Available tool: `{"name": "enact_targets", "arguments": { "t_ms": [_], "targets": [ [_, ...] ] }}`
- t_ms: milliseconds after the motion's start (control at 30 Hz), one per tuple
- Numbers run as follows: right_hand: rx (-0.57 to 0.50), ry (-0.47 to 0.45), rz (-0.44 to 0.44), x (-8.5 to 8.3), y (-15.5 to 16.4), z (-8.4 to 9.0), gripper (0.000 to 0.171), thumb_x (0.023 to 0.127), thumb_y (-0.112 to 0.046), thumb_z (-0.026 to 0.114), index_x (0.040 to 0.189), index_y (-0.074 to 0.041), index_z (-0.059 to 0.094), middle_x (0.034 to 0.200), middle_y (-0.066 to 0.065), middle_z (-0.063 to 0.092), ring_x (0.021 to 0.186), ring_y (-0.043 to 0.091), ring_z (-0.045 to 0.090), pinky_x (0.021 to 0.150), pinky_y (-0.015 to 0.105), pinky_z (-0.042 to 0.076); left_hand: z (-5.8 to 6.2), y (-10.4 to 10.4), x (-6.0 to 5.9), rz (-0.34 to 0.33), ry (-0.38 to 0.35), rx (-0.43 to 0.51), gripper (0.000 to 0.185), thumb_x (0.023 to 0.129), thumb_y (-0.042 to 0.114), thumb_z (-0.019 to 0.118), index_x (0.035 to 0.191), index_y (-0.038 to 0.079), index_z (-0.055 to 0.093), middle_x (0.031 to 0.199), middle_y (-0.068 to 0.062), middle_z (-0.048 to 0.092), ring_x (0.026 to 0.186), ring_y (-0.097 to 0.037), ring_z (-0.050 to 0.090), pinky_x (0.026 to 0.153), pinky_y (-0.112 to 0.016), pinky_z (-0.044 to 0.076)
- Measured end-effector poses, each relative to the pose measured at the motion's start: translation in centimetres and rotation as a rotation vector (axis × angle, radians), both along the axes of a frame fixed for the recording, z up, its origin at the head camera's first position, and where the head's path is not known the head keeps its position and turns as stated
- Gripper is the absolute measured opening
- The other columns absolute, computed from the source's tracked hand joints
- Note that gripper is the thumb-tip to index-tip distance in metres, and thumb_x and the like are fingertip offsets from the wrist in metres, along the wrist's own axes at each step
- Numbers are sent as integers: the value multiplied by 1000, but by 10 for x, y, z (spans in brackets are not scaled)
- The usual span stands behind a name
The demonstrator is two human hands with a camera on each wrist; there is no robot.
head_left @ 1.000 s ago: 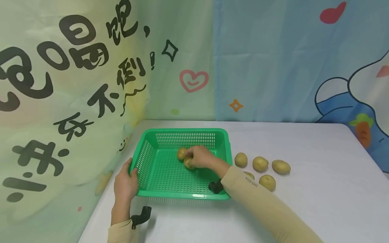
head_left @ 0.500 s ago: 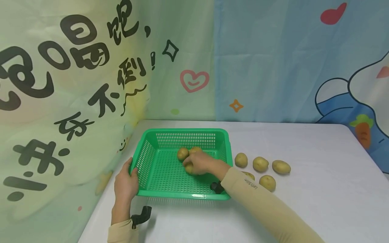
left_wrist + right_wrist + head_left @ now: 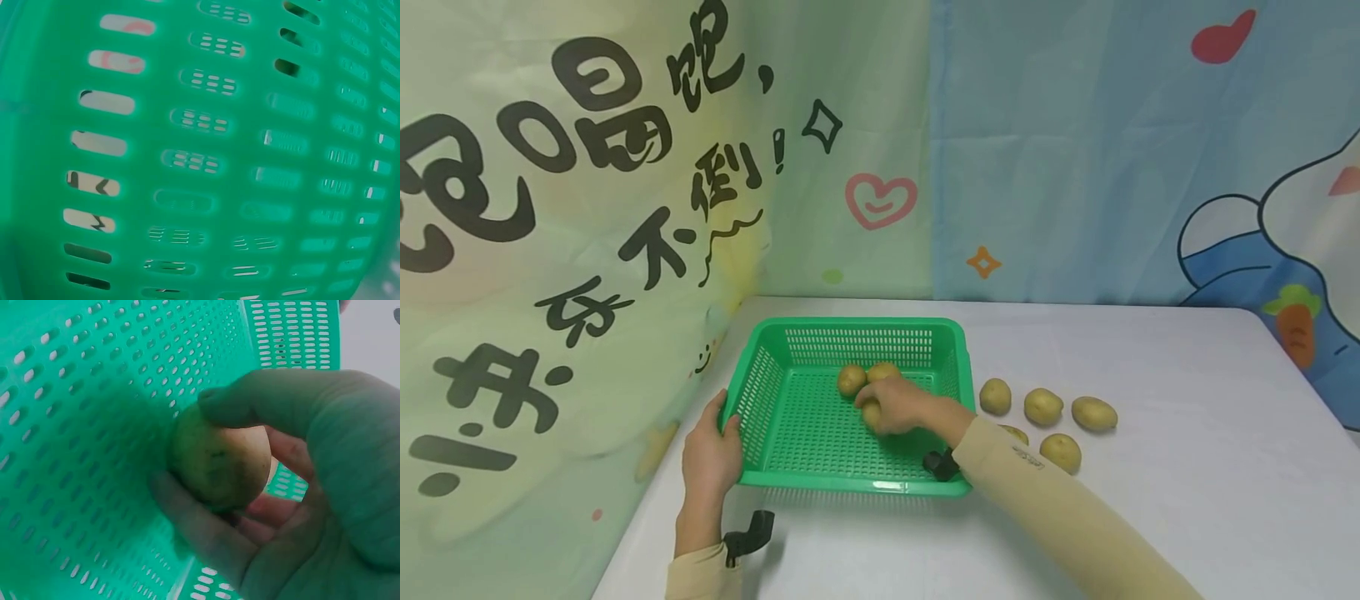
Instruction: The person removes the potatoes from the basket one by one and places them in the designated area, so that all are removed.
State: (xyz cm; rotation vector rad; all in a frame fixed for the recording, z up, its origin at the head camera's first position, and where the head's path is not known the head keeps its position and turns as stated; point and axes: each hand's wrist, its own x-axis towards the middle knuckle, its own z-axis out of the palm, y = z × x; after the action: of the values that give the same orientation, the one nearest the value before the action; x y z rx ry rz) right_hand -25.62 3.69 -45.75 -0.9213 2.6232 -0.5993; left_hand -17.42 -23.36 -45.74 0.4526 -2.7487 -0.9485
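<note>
Inside the green plastic basket, my right hand grips a potato. In the right wrist view the thumb and fingers curl round this potato, close to the perforated floor. Two more potatoes lie in the basket just beyond the hand: one round potato and another potato partly covered by the hand. My left hand holds the basket's left rim, thumb on the near side of it. The left wrist view shows only the slotted basket wall.
Right of the basket, several loose potatoes lie on the white table; one is partly hidden by the right sleeve. Printed cloth hangs along the left and back. Black wrist cameras stick out near both cuffs.
My right hand has shifted slightly toward me inside the basket, leaving a potato visible behind it, and has a nearer potato in its grip. The left hand stays on the rim.
</note>
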Motion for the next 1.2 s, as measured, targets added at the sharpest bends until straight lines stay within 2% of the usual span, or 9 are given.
{"name": "enact_targets", "arguments": {
  "t_ms": [133,267,367,533,700,867,967,1100,1200],
  "targets": [
    [-74,16,-5,-1,5,3,48,66,-8,69,112,-16,64,102,-1,60,81,13,50,63,26,43,1,0,-1,-1,-10,7,46,96,20,42,141,13,33,130,-18,48,86,-29,52,64,-38,39],
    [-225,-10,-25,2,14,15,48,68,-9,69,115,-13,62,99,-1,61,78,13,53,60,25,45,1,1,-2,-1,-12,4,46,96,21,42,141,15,33,131,-18,48,87,-29,52,66,-39,39],
    [-306,-28,-67,5,25,27,47,71,-11,68,116,-17,62,95,-4,61,69,11,53,55,26,45,2,1,-2,-5,6,-15,46,96,20,43,141,14,34,129,-19,49,86,-30,53,66,-40,39],
    [-381,-23,-120,14,49,39,44,73,-14,66,115,-25,60,98,-8,60,71,12,52,56,27,45,3,1,-3,2,13,-31,45,96,20,43,140,14,35,127,-20,50,81,-29,53,63,-39,39],
    [-437,-39,-228,27,73,39,44,75,-20,69,116,-31,58,105,-8,59,80,15,54,61,28,46,3,1,-2,7,-8,-21,46,96,21,42,141,14,34,129,-19,49,82,-28,53,64,-38,39],
    [-505,-39,-303,43,95,38,43,77,-25,71,118,-30,57,115,-5,58,94,18,56,74,33,47,2,1,-2,5,-13,-15,46,96,22,41,141,13,33,130,-19,47,85,-30,53,66,-40,39],
    [-548,-74,-349,53,108,37,44,78,-29,71,119,-30,56,122,-3,55,99,20,57,79,35,46,2,1,-1,1,-11,-17,46,96,22,41,141,13,33,131,-19,46,87,-30,53,68,-42,40],
    [-590,-149,-439,66,124,32,47,77,-37,71,120,-32,54,124,-3,52,100,22,57,77,35,47,2,2,-1,0,1,-25,46,96,21,41,141,13,33,130,-19,48,85,-29,53,67,-41,40],
    [-621,-146,-468,75,136,25,49,77,-37,70,123,-28,54,125,-1,51,101,23,56,76,33,47,3,2,0,-1,1,-21,46,96,21,41,141,13,33,130,-19,48,83,-29,52,66,-40,39]
  ]
}}
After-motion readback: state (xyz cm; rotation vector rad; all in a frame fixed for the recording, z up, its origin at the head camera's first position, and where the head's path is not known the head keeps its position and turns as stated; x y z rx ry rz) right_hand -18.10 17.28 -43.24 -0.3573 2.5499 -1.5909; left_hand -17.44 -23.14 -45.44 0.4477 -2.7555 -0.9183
